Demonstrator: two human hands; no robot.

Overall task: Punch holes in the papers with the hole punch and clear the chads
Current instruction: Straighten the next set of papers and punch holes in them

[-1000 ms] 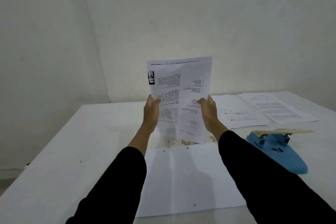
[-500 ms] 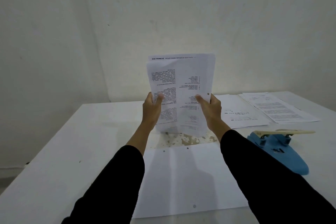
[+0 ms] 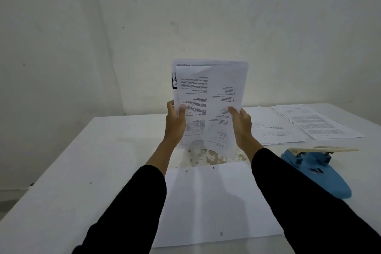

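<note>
While the left hand (image 3: 175, 123) and the right hand (image 3: 241, 126) each grip a side edge of the sheaf of papers (image 3: 210, 97), thumbs on the printed face and fingers curled behind, the sheaf stands upright in the centre of the frame, lifted clear of the desk (image 3: 82, 171). Its print is upside down, and the sheets are slightly out of line along the top and left edges. Black sleeves cover both forearms. Below the sheaf, in the lower centre, a blank sheet (image 3: 206, 202) lies flat on the desk with two small holes along its upper edge and one near its lower edge. Just above that sheet is a speckled patch (image 3: 206, 156); whether it is chads I cannot tell. At middle right sits the blue hole punch (image 3: 315, 173), cream lever raised, with more printed pages (image 3: 317, 121) spread above it.
</note>
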